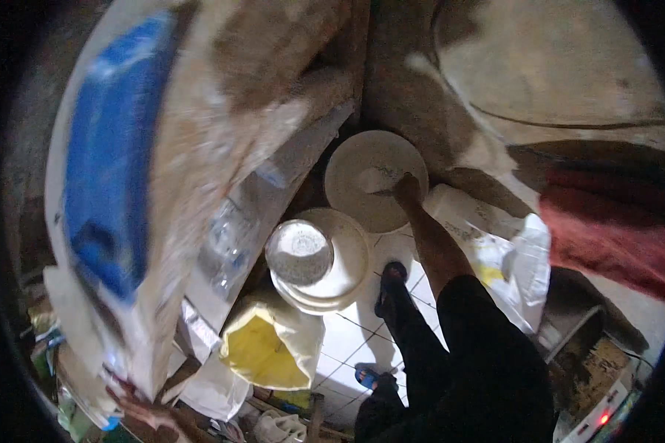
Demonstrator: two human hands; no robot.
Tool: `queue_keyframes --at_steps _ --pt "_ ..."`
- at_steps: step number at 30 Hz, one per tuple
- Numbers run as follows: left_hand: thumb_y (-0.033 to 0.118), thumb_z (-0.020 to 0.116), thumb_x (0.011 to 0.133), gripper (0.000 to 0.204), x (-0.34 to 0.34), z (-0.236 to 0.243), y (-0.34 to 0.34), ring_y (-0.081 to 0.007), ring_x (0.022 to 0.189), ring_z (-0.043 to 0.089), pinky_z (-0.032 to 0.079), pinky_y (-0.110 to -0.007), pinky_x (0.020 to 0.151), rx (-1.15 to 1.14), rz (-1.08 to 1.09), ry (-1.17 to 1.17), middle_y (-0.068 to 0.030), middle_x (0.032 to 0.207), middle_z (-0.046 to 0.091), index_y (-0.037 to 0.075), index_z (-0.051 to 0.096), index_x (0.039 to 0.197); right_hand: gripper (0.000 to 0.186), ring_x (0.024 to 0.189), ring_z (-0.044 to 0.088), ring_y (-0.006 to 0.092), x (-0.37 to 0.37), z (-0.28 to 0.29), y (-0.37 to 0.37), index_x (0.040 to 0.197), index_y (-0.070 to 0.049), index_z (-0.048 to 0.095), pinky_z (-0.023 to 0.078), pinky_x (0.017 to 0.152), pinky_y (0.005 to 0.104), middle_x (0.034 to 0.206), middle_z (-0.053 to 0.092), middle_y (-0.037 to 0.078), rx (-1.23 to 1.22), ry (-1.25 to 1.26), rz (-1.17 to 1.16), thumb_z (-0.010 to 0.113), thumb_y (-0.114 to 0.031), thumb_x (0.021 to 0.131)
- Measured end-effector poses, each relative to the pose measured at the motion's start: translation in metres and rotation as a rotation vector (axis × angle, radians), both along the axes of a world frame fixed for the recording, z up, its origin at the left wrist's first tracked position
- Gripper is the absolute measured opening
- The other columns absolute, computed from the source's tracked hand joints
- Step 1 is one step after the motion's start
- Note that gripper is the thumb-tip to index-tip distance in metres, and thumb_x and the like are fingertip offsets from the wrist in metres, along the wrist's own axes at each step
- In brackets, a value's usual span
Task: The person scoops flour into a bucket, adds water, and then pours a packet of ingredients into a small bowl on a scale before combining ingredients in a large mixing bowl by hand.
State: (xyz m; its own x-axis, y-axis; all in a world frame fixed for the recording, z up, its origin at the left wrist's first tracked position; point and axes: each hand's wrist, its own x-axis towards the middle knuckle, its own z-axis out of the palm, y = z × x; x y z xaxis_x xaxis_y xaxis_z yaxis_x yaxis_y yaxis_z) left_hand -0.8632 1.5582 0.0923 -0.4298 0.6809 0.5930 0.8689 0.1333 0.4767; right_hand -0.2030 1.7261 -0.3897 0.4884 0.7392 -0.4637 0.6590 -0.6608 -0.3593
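My right arm reaches forward and down over a round, pale bucket [340,177]. My right hand [406,188] is inside its rim with the fingers curled; a small light shape shows beside them, too dim to name. At the lower left, my left hand [144,408] has its fingers stretched out, near or against the front corner of a pale table [177,236]. Close to the first bucket stands a white lidded bucket [355,255], with a round clear container [301,251] on its top.
A blue plastic tray [118,148] lies on the table. Below is an open sack with a yellow inside [262,351]. A white sack [524,258] and a red cloth [606,229] are at right. A power strip [598,421] with a red light is lower right. My feet stand on white tiles [340,340].
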Motion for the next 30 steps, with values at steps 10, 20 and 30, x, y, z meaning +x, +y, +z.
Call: queue_keyframes --at_steps 10,20,30 --pt "0.046 0.042 0.101 0.055 0.053 0.033 0.000 -0.0331 0.128 0.046 0.029 -0.048 0.107 -0.059 0.348 0.437 -0.0153 0.138 0.051 0.008 0.046 0.140 0.033 0.108 0.058 0.0329 0.049 0.153 -0.021 0.109 0.002 0.062 0.045 0.093 0.0413 0.117 0.060 0.021 -0.167 -0.341 0.553 0.060 -0.019 0.084" --pt "0.040 0.057 0.092 0.058 0.048 0.059 -0.003 -0.0383 0.132 0.038 0.025 -0.051 0.111 -0.100 0.234 0.340 -0.0217 0.137 0.047 0.001 0.047 0.133 0.038 0.098 0.058 0.0284 0.055 0.337 -0.026 0.112 0.002 0.057 0.045 0.084 0.0399 0.106 0.060 0.016 0.300 0.084 0.492 0.063 -0.025 0.085" --pt "0.030 0.060 0.091 0.060 0.087 0.020 -0.221 -0.0413 0.135 0.033 0.025 -0.051 0.112 -0.271 0.173 -0.105 -0.0226 0.142 0.041 0.000 0.041 0.139 0.026 0.051 0.054 0.0159 -0.177 0.647 0.020 0.084 0.000 0.060 0.045 0.048 0.0332 0.063 0.056 0.007 0.479 0.640 0.578 0.057 -0.025 0.090"
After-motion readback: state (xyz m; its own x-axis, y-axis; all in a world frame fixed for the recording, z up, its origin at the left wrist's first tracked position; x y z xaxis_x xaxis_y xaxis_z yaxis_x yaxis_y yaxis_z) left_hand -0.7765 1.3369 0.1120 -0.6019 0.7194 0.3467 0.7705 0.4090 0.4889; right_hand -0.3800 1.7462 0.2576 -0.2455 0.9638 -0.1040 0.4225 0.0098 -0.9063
